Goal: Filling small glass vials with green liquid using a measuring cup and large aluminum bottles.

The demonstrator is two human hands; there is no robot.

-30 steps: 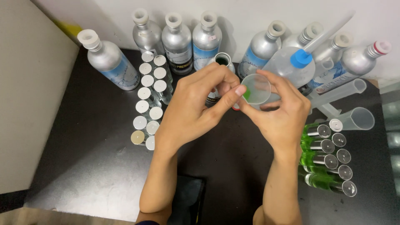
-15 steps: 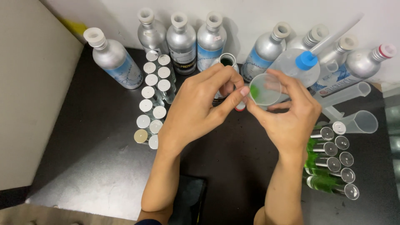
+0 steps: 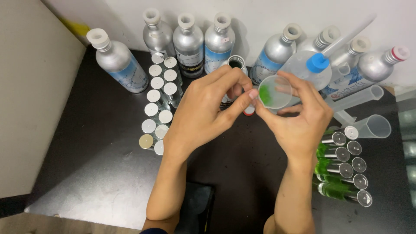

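Clear plastic cup (image 3: 275, 92) with a little green liquid sits tilted above the open aluminium bottle (image 3: 234, 65) at the dark table's (image 3: 108, 173) back, so we hold it close. Our right hand (image 3: 299, 117) grips its rim; our left hand (image 3: 203, 112) pinches the near edge, steadying it.

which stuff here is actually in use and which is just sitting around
In use:
left hand
right hand
clear cup with green liquid
open bottle

Lying about:
capped bottles
clear vials
green vials
wash bottle
measuring cylinder
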